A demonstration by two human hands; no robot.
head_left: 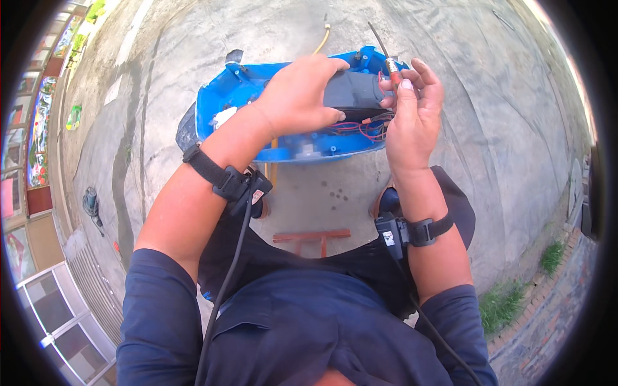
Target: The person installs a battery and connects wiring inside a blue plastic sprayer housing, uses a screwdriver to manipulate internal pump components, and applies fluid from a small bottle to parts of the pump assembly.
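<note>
Inside the blue shell [214, 87], a dark grey box [354, 91] is sitting near the middle, and thin red and dark wires [362, 128] are lying in a tangle between the box and the shell's near edge. I am looking down from far away, and my guess is that the job just now is working on the box and the wires with a screwdriver [394, 74]. I am seeing the two hands being apart. Over the shell's middle, the left hand [291, 91] is spreading across the box, thumb on the near side and fingers on the far side; I am not able to tell how hard it is squeezing. By the shell's right end, the right hand [417, 109] is pinching the screwdriver's orange handle, and the metal tip is pointing past the shell's far edge, touching nothing that I am seeing. So the box is resting under the left hand and just left of the right one. I am thinking the next move is calling for a steady left hand and a careful turn of the tip toward the shell.
</note>
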